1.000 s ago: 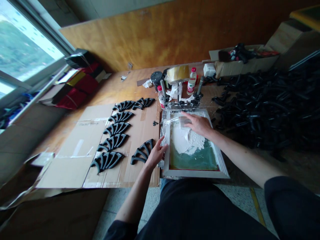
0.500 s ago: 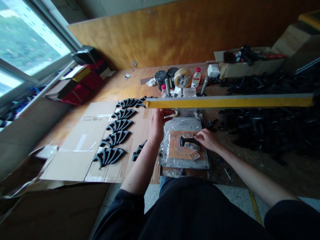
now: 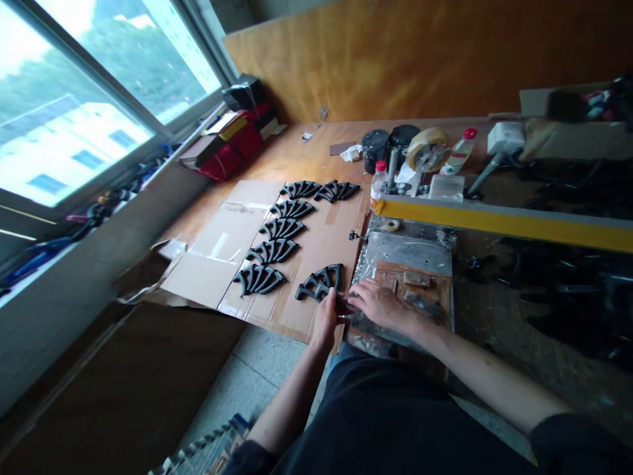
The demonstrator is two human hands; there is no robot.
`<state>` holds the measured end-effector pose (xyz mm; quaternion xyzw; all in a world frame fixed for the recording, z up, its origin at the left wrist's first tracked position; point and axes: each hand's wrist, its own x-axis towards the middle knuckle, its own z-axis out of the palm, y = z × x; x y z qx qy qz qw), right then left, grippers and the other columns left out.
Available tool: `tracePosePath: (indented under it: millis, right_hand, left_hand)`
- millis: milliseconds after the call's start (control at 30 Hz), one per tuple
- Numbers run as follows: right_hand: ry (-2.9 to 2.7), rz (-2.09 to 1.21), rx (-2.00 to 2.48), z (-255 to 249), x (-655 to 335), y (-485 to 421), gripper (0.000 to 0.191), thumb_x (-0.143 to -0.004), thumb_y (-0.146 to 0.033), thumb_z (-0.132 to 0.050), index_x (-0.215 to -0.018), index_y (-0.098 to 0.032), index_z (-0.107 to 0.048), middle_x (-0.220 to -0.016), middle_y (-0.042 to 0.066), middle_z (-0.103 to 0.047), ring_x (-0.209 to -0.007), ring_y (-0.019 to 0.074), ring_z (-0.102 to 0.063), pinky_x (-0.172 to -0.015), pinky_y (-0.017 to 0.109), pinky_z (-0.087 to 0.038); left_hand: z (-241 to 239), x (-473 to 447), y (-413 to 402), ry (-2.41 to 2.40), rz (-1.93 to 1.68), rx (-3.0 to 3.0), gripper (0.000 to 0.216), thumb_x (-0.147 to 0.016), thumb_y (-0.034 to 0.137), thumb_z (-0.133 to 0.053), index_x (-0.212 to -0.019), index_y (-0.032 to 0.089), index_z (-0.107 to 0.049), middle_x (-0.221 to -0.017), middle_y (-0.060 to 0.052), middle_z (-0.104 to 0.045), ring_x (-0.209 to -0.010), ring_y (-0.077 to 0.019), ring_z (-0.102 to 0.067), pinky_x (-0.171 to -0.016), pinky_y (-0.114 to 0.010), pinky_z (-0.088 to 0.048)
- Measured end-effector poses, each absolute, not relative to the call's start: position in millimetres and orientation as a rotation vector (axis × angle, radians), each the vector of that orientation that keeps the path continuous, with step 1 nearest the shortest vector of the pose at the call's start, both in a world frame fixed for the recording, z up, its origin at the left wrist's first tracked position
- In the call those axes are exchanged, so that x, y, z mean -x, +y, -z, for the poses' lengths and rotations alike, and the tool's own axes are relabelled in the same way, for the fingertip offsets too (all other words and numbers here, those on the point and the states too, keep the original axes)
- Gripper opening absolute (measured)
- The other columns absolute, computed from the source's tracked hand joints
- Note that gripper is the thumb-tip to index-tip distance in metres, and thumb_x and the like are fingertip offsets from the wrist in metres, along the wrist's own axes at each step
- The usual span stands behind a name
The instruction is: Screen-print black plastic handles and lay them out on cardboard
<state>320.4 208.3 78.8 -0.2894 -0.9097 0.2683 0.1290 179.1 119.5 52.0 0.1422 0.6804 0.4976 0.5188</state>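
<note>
My left hand (image 3: 326, 318) is closed on a black curved handle-like part (image 3: 341, 305) at the near edge of the cardboard sheet (image 3: 316, 254). The fingers of my right hand (image 3: 378, 303) close on the same part from the right; the grip is partly hidden. Just beyond my left hand a fan of similar black parts (image 3: 316, 280) lies on the cardboard. Farther left, several more fans of these parts (image 3: 260, 279) are laid out in a column. Under and behind my right hand sits a wooden board (image 3: 445, 284) with small blocks (image 3: 417, 279) on a grey metal plate (image 3: 410, 247).
A yellow-faced bar (image 3: 494, 221) spans above the plate and rightwards. Behind it stand black tubs (image 3: 376, 150), a tape roll (image 3: 428, 150) and red-capped bottles (image 3: 459, 152). Dark parts (image 3: 583, 290) are heaped at right. Red and black boxes (image 3: 225, 161) are by the window.
Both hands have moved to the near edge of the cardboard. The black part that lay between the blocks on the board has left them. The camera view has turned left.
</note>
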Motion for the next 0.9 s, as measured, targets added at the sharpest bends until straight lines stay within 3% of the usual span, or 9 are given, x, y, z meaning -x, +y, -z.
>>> tracePosePath:
  millis: [100,200,367,567,667,767,900]
  right_hand:
    - [-2.726,-0.793,0.924,-54.5,-276.0,228.4,0.024,-0.097,-0.034,-0.052,-0.105,-0.016,-0.066,-0.101,0.009,-0.070,-0.104,0.0220,-0.058,-0.093,0.032,-0.041]
    - [-2.850,-0.855,1.071,-30.3,-241.5,241.8,0.034,-0.097,-0.040,-0.051,-0.112,-0.014,-0.066,-0.106,0.013,-0.070,-0.106,0.0243,-0.060,-0.093,0.033,-0.042]
    - [-2.902,-0.925,1.246,-16.2,-211.0,242.7,0.054,-0.096,-0.054,-0.044,-0.109,-0.008,-0.070,-0.110,0.022,-0.068,-0.112,0.0313,-0.059,-0.091,0.037,-0.043]
    - [-2.888,-1.011,1.292,-20.3,-207.5,251.0,0.054,-0.098,-0.053,-0.039,-0.116,-0.012,-0.068,-0.112,0.020,-0.069,-0.110,0.0275,-0.062,-0.095,0.034,-0.040]
    - [-2.883,-1.026,1.248,-22.6,-209.6,254.9,0.051,-0.099,-0.049,-0.037,-0.118,-0.012,-0.068,-0.110,0.019,-0.070,-0.108,0.0264,-0.064,-0.094,0.033,-0.041]
    - [-2.882,-1.024,1.233,-23.3,-210.2,256.9,0.051,-0.100,-0.047,-0.036,-0.117,-0.012,-0.068,-0.110,0.018,-0.071,-0.107,0.0265,-0.064,-0.094,0.033,-0.041]
    - [-2.868,-1.054,1.207,-21.8,-209.1,259.4,0.053,-0.100,-0.047,-0.034,-0.113,-0.011,-0.070,-0.108,0.019,-0.071,-0.105,0.0272,-0.066,-0.091,0.033,-0.043]
  left_hand:
    - [-27.2,-121.6,96.7,1.945,-1.084,-0.247,0.056,-0.094,0.062,-0.027,-0.107,0.015,-0.053,-0.099,-0.014,-0.073,-0.063,-0.0157,-0.069,-0.051,-0.023,-0.050]
    - [0.0,-89.1,85.5,2.159,-0.670,-0.321,0.067,-0.096,0.057,-0.009,-0.100,0.012,-0.059,-0.084,-0.016,-0.074,-0.062,-0.0191,-0.070,-0.054,-0.027,-0.052]
    - [19.7,-55.8,124.3,2.217,-0.377,-0.497,0.072,-0.095,0.055,-0.014,-0.066,0.013,-0.066,-0.066,-0.018,-0.071,-0.063,-0.0246,-0.070,-0.061,-0.032,-0.054]
    - [-3.2,-17.8,169.2,2.242,-0.160,-0.620,0.067,-0.093,0.057,-0.028,-0.073,0.009,-0.069,-0.070,-0.018,-0.072,-0.066,-0.0279,-0.070,-0.067,-0.037,-0.055]
    - [-15.2,-36.8,158.7,2.416,-0.145,-0.753,0.059,-0.092,0.057,-0.036,-0.098,0.010,-0.070,-0.097,-0.021,-0.073,-0.097,-0.0319,-0.068,-0.087,-0.044,-0.050]
    - [-11.6,-76.7,145.7,2.616,-0.258,-1.181,0.051,-0.093,0.054,-0.039,-0.126,0.021,-0.060,-0.133,-0.015,-0.061,-0.123,-0.0279,-0.055,-0.100,-0.042,-0.044]
    - [9.0,-114.3,149.7,2.624,-0.186,-1.430,0.054,-0.089,0.048,-0.054,-0.138,0.028,-0.053,-0.152,-0.007,-0.044,-0.139,-0.0310,-0.037,-0.107,-0.045,-0.039]
